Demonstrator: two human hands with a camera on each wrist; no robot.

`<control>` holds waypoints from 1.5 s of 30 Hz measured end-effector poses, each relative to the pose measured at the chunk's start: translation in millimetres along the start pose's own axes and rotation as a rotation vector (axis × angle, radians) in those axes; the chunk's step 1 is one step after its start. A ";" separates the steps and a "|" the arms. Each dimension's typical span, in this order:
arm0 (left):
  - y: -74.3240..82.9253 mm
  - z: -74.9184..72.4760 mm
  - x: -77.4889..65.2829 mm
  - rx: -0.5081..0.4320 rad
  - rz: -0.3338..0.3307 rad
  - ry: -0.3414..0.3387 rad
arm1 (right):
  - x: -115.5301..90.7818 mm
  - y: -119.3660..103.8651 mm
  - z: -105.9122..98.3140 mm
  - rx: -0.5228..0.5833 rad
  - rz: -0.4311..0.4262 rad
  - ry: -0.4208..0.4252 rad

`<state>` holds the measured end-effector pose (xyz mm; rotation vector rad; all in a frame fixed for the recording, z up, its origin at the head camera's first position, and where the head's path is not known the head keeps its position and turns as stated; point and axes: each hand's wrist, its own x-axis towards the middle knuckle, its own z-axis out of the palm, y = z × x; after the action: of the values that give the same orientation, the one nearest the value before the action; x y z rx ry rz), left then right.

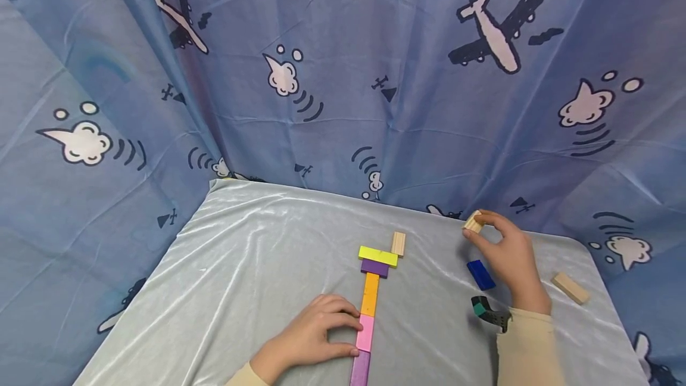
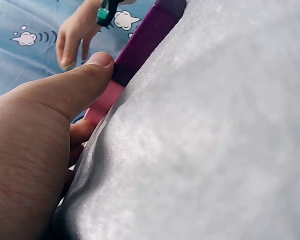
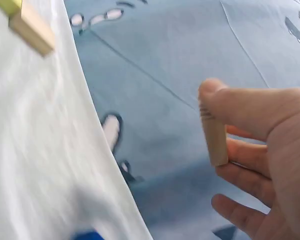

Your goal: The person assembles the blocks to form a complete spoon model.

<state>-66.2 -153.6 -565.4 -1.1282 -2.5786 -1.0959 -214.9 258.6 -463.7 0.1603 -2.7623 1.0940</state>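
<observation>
A row of wooden blocks runs away from me on the cloth: a light purple block [image 1: 361,368], a pink block [image 1: 365,333] and an orange block [image 1: 370,293]. Across its far end lie a dark purple block [image 1: 374,268] and a yellow block [image 1: 378,256], with a plain wood block [image 1: 398,243] touching the yellow one's right end. My left hand [image 1: 317,331] rests beside the row, fingertips and thumb against the left side around the pink block. At the back right, my right hand [image 1: 506,253] pinches another plain wood block [image 3: 213,132] between thumb and fingers, above the cloth.
A blue block [image 1: 480,275] lies below my right hand, and a plain wood block [image 1: 570,288] lies right of that wrist. Pale velvety cloth [image 1: 257,279] covers the table. A blue curtain [image 1: 332,64] with printed planes hangs behind its back edge.
</observation>
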 end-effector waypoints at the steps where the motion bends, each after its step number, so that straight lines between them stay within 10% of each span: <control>1: 0.0 -0.3 0.0 -0.001 -0.001 -0.002 | 1.7 -3.7 4.4 0.023 -0.010 -0.001; 21: -0.2 -3.1 -0.8 -0.005 -0.029 -0.032 | 25.2 -65.0 126.8 0.168 -0.165 -0.197; 45: -4.2 0.1 -2.1 0.022 0.025 0.009 | 30.7 -83.7 183.3 0.086 -0.300 -0.297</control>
<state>-67.6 -156.7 -568.7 -1.1445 -2.5567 -1.0622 -252.6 70.8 -533.2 0.7799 -2.8092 1.1869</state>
